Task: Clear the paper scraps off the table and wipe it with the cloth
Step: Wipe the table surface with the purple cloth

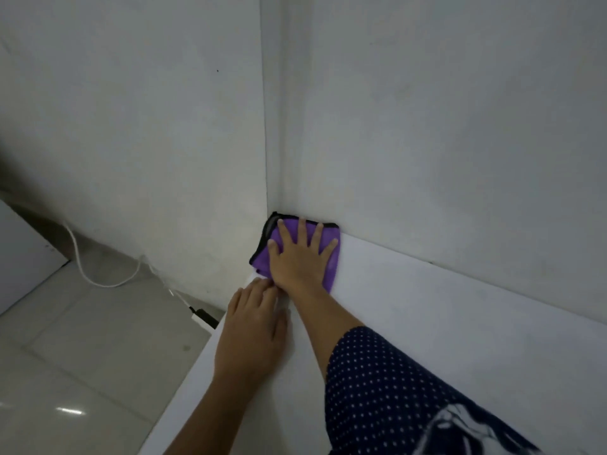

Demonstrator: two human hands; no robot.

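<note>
Purple cloth (262, 261) pinned in the far corner of the bench (427, 323)
White cable (98, 281) trails on the floor (82, 356); left hand (253, 326) lies flat, fingers relaxed, at the bench edge; right hand (297, 257), fingers spread wide, presses down on the cloth

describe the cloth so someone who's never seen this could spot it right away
Follow the wall corner down to the white table. The cloth lies flat in the table's far corner, pressed under the spread right hand. It is the only coloured thing there: purple with a black edge.
</note>
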